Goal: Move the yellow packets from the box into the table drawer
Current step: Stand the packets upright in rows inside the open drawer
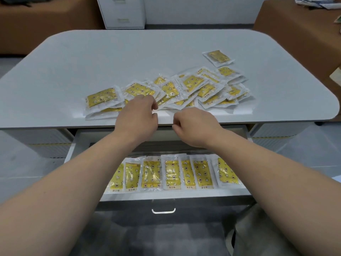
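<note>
The left hand (137, 115) curls at the near edge of the packets (184, 89) piled on the table (129, 52), grip unclear; the right hand (193, 126) is curled, empty. A hasty pull may drag slippery neighbours past the open drawer (73, 145).

Bright even overhead light, soft shadows, curved wide-angle edges.

Fingertips of left hand (137, 117) curled under, hidden by its back; whether they pinch packet edge in heap (186, 89) cannot tell. On right hand (195, 126) fingertips tucked out of sight too. Lower packets in heap covered by upper ones. Rear of drawer (175, 196) hidden under table (129, 56) and forearms; leftmost drawer packet (117, 180) partly covered by left forearm. Packet print too small to read. Far cabinet (121, 13) cut by top edge.
</note>
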The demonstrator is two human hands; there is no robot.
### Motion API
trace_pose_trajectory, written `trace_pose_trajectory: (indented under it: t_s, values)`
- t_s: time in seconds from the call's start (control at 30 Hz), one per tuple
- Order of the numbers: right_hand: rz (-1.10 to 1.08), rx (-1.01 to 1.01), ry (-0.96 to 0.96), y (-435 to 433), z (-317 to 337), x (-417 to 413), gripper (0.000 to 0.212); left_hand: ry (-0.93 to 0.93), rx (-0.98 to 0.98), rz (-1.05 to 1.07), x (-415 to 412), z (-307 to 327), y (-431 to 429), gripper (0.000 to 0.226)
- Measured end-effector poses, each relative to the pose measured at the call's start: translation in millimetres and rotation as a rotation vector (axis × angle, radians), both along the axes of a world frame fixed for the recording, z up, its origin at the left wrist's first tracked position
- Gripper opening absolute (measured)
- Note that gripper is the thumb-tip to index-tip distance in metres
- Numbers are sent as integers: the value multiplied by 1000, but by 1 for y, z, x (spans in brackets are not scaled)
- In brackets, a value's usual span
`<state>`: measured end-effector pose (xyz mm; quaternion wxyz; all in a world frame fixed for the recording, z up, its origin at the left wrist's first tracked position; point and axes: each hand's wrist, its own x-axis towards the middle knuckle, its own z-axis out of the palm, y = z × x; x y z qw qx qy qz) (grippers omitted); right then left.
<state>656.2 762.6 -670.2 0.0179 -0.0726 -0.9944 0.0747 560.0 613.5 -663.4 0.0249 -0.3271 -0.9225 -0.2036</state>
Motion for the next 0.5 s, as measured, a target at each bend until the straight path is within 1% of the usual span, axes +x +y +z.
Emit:
trace_pose_trajectory:
  t_s: [0.07,0.13,0.17,0.23,0.33,0.43,0.5]
  values:
    - [3,-7,52,-4,-2,-2,25,111,-106,4,-7,-3,-4,31]
    - [-14,-19,85,-7,-3,-3,24,177,-242,-13,-12,-9,-7,49]
    - [-29,-35,96,-8,-3,-3,24,177,-297,-28,-14,-13,-9,57]
    - [-66,-90,104,-9,-5,-4,25,138,-369,-66,-16,-21,-11,65]
    - [-138,-242,134,-9,-7,-7,27,107,-381,-108,-12,-25,-11,64]
    - [-200,-409,158,-10,-8,-9,27,109,-340,-121,-5,-18,-11,50]
    - [-228,-476,167,-10,-7,-9,28,118,-347,-124,-1,-13,-12,40]
